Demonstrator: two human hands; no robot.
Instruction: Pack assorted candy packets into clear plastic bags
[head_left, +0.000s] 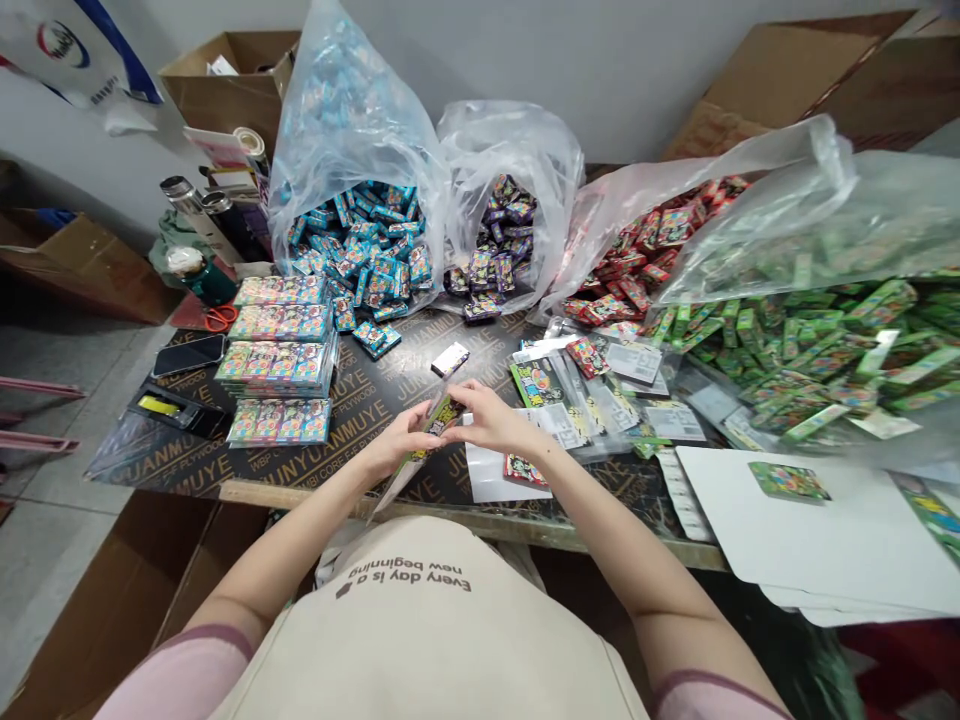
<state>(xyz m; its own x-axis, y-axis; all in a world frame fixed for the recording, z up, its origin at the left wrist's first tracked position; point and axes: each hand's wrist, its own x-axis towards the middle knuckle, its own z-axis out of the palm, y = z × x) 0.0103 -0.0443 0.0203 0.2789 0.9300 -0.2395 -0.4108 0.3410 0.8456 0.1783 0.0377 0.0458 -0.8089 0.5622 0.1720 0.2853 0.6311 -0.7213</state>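
Close to the table's front edge, my left hand and my right hand both grip a flat clear-wrapped packet with green and black print. It is tilted, nearly edge-on to me, and a clear plastic flap hangs down toward my apron. My fingers cover much of it. Just beyond my hands lies a small box with a white face. To the right, similar green printed packets in clear plastic overlap one another. A small red box rests on them, and another red printed piece lies on a white sheet nearer me.
Clear bags spill blue boxes, purple boxes, red boxes and green boxes along the back. Wrapped stacks, a phone and red scissors sit left. White boards overhang the right front edge.
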